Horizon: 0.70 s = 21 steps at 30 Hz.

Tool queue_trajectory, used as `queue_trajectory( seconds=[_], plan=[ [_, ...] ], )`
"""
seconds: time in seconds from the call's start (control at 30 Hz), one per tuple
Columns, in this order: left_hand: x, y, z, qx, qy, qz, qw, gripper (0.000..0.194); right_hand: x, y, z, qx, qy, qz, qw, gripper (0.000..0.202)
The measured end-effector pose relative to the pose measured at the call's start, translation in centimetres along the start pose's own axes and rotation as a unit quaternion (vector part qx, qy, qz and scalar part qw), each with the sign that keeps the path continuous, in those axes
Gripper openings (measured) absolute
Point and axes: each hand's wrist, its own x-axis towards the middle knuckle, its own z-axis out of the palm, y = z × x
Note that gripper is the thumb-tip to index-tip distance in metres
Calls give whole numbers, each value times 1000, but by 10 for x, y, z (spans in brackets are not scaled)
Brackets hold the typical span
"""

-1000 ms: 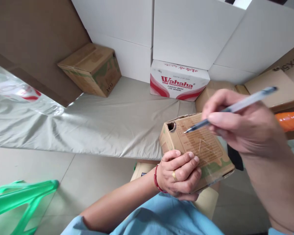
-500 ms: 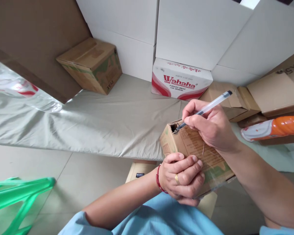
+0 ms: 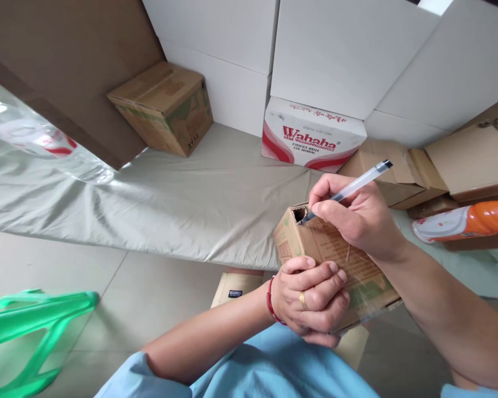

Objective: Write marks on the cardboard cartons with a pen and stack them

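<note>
Left hand clasps the box, right hand pinches the pen — tip indistinct at the hole, apart a second ago.

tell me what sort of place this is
Possibly a storeroom or packing corner indoors, though the view is too tight to be sure: a cloth-covered table bears a Wahaha water carton and a brown box with green print.

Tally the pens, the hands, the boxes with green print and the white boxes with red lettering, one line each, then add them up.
Pen: 1
Hands: 2 (left hand, right hand)
Boxes with green print: 2 (box under the hands, box at the back left)
White box with red lettering: 1
Total: 6
</note>
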Motion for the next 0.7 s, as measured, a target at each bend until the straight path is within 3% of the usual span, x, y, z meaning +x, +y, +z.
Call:
queue_trajectory(
  seconds=[0.17, 0.33, 0.6, 0.7],
  plan=[
    [5, -1, -1, 18, 39, -2, 999, 42, 1, 0, 0, 0, -7, 0, 1000, 14],
    [4, -1, -1, -7, 12, -1, 1000, 42, 0, -1, 1, 2, -13, 2, 1000, 14],
    [20, -3, -4, 6, 70, -1, 998, 37, 1, -3, 1, -16, -18, -7, 1000, 14],
    [20, -3, -4, 4, 65, -1, 998, 36, 1, -1, 1, -24, -14, -12, 1000, 14]
  ],
)
